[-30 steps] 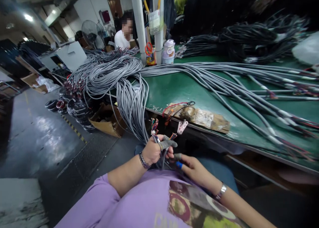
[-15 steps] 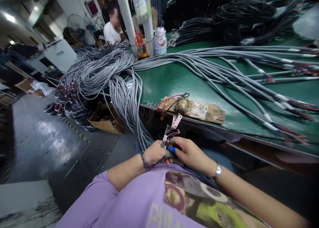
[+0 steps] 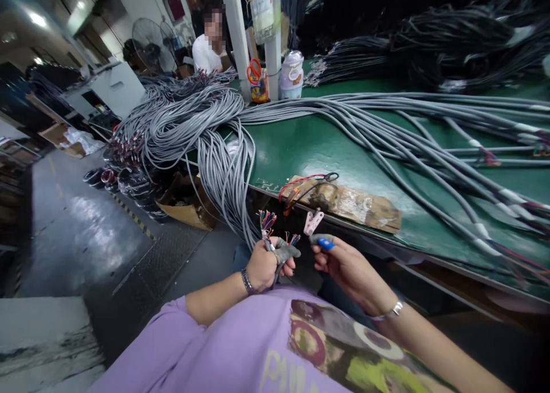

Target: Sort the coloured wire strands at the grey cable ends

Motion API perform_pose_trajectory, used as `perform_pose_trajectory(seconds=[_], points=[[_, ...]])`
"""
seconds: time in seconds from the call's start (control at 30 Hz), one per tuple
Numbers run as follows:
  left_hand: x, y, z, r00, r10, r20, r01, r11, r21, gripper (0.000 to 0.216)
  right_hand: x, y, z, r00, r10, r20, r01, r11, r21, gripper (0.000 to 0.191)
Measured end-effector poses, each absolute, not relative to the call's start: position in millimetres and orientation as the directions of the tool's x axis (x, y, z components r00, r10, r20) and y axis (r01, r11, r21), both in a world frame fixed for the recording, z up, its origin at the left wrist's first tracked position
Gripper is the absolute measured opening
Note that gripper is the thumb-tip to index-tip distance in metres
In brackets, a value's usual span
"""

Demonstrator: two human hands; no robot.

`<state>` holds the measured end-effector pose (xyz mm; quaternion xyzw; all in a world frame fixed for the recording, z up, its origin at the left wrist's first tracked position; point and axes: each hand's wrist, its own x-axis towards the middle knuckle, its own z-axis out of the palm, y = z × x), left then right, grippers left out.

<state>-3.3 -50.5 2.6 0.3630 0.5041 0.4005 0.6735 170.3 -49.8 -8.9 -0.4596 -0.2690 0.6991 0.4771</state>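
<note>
In the head view, the left hand (image 3: 266, 264) sits low in front of the person's body, its fingers closed around 2 cable ends (image 3: 267, 224), whose coloured wires fan upward in separate tufts; gripped below the tufts, the wires stand free and, I judge, easy to reach. A grey cover (image 3: 284, 252) sleeves a digit of that hand, probably for grip or protection. The right hand (image 3: 346, 270) is apart from the left, thumb and forefinger drawn narrow, with blue tape (image 3: 326, 243) on a digit; I cannot tell whether anything thin lies between the fingertips. Just beyond them, a pink clip (image 3: 313, 223) sits at the near edge of the green bench (image 3: 292, 144), likely there to be within easy reach; whether they touch is unclear. Behind it, a taped board (image 3: 376, 209) lies along that edge. Grey cables (image 3: 223, 175) drape over the bench's edge toward the lap, perhaps so that their ends come close to the hands.
</note>
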Motion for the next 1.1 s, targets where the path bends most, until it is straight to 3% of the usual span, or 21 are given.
perform_pose_trajectory(seconds=[0.1,0.27,0.43,0.53,0.7,0.87,1.1], points=[[1,-50,5,0.197,0.900,-0.390,-0.117,0.416,0.902,0.041,168,-54,-3,-0.226,0.919,-0.325,-0.250,-0.377,-0.892,0.042],[4,-50,5,0.278,0.869,-0.408,0.018,0.420,0.907,0.039,157,-49,8,-0.240,0.941,-0.237,0.033,-0.236,-0.971,0.043],[-1,-47,-1,0.407,0.776,-0.481,0.127,0.474,0.871,0.040,158,-48,11,-0.349,0.932,-0.098,0.054,-0.084,-0.995,0.032],[-1,-48,-2,0.400,0.795,-0.455,0.102,0.455,0.885,0.042,163,-50,4,-0.307,0.950,-0.060,0.094,-0.032,-0.995,0.030],[4,-52,-2,0.229,0.900,-0.372,-0.048,0.392,0.919,0.042,169,-57,-7,-0.190,0.962,-0.194,0.084,-0.181,-0.980,0.036],[6,-54,-2,0.131,0.920,-0.369,-0.139,0.386,0.912,0.042,170,-60,-11,-0.184,0.950,-0.251,0.027,-0.251,-0.968,0.040],[2,-54,-2,0.439,0.739,-0.511,0.145,0.502,0.852,0.036,161,-59,-8,-0.138,0.965,-0.223,0.021,-0.222,-0.975,0.045]])
